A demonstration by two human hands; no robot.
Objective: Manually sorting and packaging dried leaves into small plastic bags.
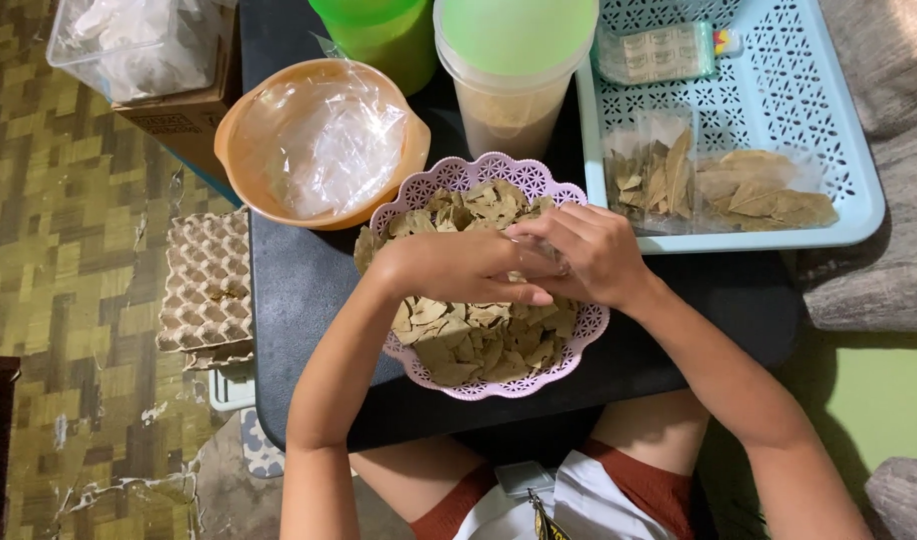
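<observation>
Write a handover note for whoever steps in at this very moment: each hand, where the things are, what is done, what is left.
Left hand and right hand: both over the pink scalloped basket, fingers together on something small; what it is cannot be made out.
Dried leaves: heaped in the pink basket on the black table.
Filled clear packets of leaves: lying in the blue perforated tray.
Empty plastic bags: in the orange bowl.
Done: a few packets are filled.
Left: the basket holds many loose leaves.
</observation>
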